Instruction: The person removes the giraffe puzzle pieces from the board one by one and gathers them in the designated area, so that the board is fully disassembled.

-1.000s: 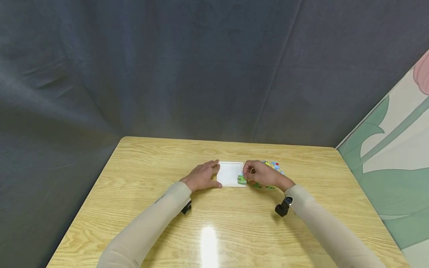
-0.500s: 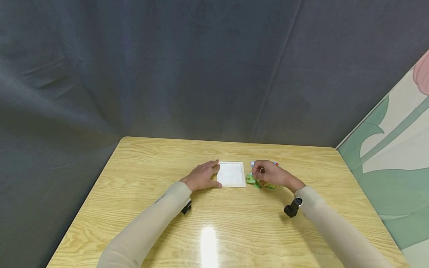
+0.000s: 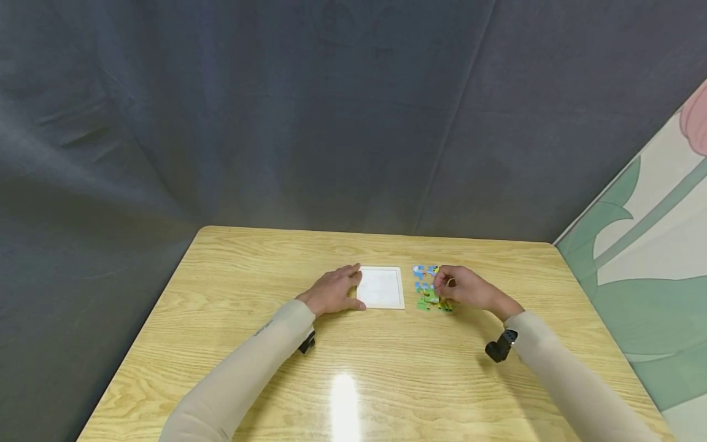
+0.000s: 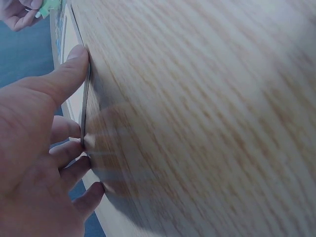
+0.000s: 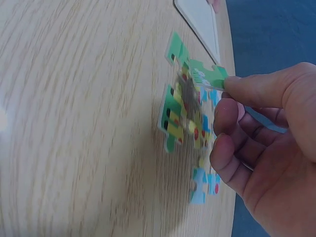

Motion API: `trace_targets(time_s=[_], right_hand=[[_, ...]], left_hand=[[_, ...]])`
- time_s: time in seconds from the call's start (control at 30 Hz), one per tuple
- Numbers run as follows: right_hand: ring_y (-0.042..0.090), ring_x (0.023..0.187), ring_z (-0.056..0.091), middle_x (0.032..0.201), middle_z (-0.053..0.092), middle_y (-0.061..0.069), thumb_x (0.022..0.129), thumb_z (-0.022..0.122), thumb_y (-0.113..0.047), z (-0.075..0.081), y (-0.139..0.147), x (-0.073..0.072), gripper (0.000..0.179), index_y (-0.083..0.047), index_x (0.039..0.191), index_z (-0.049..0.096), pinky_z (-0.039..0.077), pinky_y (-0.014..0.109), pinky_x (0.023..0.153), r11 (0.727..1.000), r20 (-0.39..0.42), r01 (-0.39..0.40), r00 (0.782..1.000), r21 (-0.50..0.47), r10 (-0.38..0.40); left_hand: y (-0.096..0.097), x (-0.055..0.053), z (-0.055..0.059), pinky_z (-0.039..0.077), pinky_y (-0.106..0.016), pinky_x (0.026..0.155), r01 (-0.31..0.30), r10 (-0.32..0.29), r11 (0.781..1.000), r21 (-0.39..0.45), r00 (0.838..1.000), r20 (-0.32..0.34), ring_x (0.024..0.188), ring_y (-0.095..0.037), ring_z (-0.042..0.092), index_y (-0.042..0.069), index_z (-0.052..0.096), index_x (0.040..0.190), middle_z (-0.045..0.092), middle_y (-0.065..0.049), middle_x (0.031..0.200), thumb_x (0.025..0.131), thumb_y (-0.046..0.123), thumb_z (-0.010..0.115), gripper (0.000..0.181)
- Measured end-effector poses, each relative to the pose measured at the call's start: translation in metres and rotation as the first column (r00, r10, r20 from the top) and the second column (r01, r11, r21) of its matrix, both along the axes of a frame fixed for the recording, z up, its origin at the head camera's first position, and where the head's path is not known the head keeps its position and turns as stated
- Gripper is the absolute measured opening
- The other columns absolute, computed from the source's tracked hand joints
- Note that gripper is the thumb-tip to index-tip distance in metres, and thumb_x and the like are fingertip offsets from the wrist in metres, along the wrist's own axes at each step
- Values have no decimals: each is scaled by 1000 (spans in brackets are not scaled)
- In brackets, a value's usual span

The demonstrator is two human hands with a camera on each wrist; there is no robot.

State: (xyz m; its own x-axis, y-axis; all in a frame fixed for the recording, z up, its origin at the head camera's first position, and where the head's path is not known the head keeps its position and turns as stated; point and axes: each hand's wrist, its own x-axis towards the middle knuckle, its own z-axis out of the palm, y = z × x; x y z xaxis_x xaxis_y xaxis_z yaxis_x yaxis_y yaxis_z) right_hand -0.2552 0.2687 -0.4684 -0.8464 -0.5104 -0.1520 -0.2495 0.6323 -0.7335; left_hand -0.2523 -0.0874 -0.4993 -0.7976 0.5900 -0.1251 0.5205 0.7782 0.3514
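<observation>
In the head view my left hand (image 3: 333, 290) rests at the left edge of a white puzzle tray (image 3: 381, 288). Its fingers are spread, and the thumb and fingertips touch the frame (image 4: 74, 89) in the left wrist view. My right hand (image 3: 469, 288) pinches a green puzzle piece (image 5: 208, 74) between thumb and index finger, held a little above the table. Beneath it lie several loose puzzle pieces (image 5: 172, 111) in green, yellow and blue, partly covered by the hand in the head view. Bare white shows inside the tray.
All of this lies on a light wooden table (image 3: 265, 368), towards its far edge. A dark grey curtain (image 3: 331, 123) hangs behind the table. On the right stands a panel with a leaf-and-flower pattern (image 3: 657, 264).
My right hand has moved right with the green puzzle piece, from over the tray's right edge to above the loose pieces. The left hand and the tray have stayed in place.
</observation>
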Motion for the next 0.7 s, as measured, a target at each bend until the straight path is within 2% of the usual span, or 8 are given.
trace_targets(time_s=[0.27, 0.7], right_hand=[[14, 68, 51, 95, 63, 17, 107, 58, -3, 2, 15, 2, 7, 4, 107, 61, 45, 26, 58, 1000, 24, 20, 1000, 1, -20], [9, 66, 47, 98, 64, 19, 106, 59, -1, 4, 35, 7, 6, 5, 106, 62, 43, 25, 58, 1000, 10, 27, 1000, -15, -27]], left_hand=[[0, 0, 0, 30, -54, 133, -5, 5, 1000, 5, 1000, 10, 165, -35, 28, 2, 38, 164, 23, -16, 178, 100, 50, 71, 87], [0, 2, 1, 31, -53, 133, -8, 8, 1000, 19, 1000, -3, 164, -35, 30, 1, 42, 162, 26, -17, 177, 100, 48, 72, 84]])
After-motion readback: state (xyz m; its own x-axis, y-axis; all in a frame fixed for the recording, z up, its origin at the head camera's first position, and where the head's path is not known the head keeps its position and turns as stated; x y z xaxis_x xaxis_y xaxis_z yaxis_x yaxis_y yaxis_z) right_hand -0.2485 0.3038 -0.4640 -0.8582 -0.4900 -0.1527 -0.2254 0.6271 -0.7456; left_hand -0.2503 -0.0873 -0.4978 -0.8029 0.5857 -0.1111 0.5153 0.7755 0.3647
